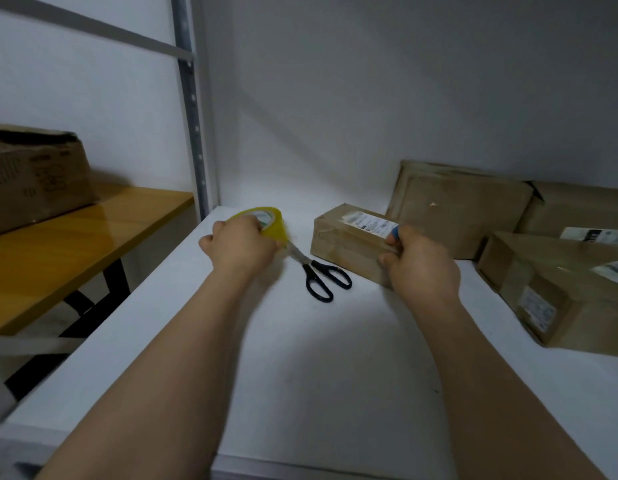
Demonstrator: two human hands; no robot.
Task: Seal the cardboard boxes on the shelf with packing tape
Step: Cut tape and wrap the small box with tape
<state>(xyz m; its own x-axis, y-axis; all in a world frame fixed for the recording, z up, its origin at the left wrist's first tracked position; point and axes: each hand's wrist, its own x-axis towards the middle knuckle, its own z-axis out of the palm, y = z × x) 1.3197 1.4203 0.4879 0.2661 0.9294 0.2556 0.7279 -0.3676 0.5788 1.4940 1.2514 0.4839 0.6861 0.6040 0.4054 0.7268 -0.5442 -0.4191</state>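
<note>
Head view shows the left hand (243, 242) curled round the yellow tape roll (267, 220) on the white shelf (300, 358); the right hand (418, 261) grips the near right end of a small box (349, 242) — its long side runs from this hand toward the back-left, so toward the tape; scissors (321, 275) lie between both hands; other boxes (557, 289) stand further right.
</note>
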